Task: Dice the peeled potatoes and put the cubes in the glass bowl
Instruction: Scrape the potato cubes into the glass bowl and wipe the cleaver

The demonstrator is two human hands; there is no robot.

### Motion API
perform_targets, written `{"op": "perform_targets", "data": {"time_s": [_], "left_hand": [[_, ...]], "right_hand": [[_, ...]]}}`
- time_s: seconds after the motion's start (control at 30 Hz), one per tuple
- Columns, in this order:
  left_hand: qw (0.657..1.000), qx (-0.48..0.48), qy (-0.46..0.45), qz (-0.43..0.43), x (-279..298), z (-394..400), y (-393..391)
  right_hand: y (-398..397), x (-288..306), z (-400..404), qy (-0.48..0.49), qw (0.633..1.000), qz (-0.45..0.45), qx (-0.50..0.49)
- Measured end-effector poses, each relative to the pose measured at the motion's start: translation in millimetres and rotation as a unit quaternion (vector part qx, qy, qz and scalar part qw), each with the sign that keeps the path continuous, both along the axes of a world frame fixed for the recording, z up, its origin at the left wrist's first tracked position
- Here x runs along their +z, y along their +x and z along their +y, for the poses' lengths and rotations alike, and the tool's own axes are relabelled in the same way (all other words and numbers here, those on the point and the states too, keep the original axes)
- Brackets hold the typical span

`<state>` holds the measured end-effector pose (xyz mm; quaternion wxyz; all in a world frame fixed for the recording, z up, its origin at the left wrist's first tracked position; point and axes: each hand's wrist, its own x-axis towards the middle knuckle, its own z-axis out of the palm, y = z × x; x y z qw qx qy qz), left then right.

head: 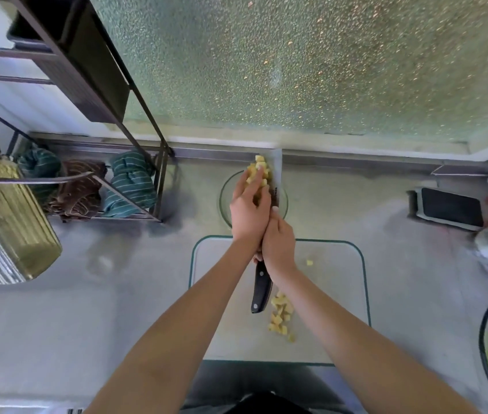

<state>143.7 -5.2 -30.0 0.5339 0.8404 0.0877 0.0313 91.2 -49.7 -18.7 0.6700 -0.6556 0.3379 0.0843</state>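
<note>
While the person carries a load of potato cubes (259, 170) on the flat side of the knife blade (276, 177) over to the glass bowl (224, 192), the step in hand looks like moving cut pieces, not cutting. Going from big to small: the grey surface (87, 294) holds everything. On it sits the cutting board (224, 309), near the 6 o'clock edge of the view, and the glass bowl stands just past the board, toward 12 o'clock. I cannot tell what is inside the bowl, because the hands cover most of it. The knife (261, 289) points from the board toward 12 o'clock, with its blade out over the bowl. The right hand (278, 243) is wrapped around the knife near where the handle meets the blade. The left hand (250, 209) has its fingers (241, 188) straight and close together, pressing the cubes against the blade so they do not fall. A heap of cubes (281, 316) lies on the board by the handle, about 5 o'clock from it, and one lone cube (309, 262) lies toward 3 o'clock. Next, I think the fingers should push the carried cubes off the blade into the bowl, slowly, so none bounce out. Then the heap on the board needs scooping too.
</note>
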Motion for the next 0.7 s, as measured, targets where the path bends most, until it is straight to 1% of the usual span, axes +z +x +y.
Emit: {"op": "perform_targets", "data": {"time_s": [0.07, 0.17, 0.27, 0.37, 0.5, 0.6, 0.67, 0.7], "left_hand": [[1.000, 0.000, -0.003, -0.009, -2, -2, 2], [1.000, -0.003, 0.000, -0.018, -6, -1, 5], [0.999, -0.003, 0.044, 0.014, -12, 0, 4], [0.993, -0.001, 0.102, 0.066, -16, 3, 5], [0.979, -0.033, 0.161, 0.123, -18, 7, 12], [0.964, -0.072, 0.220, 0.129, -15, 10, 11], [0.968, -0.065, 0.215, 0.109, -12, 13, 9], [0.975, -0.051, 0.193, 0.098, -8, 16, 8]], "right_hand": [[0, -2, -2, -0.016, 1.000, -0.013, 0.002], [-2, -6, -1, -0.072, 0.997, -0.032, 0.010], [-8, -11, 3, -0.113, 0.993, -0.022, -0.009], [-12, -14, 4, -0.155, 0.988, -0.020, -0.013], [-12, -10, 1, -0.225, 0.973, -0.049, 0.022], [-11, -7, -5, -0.265, 0.959, -0.081, 0.052], [-11, -3, -8, -0.288, 0.949, -0.098, 0.085], [-11, 0, -9, -0.294, 0.946, -0.102, 0.096]]}}
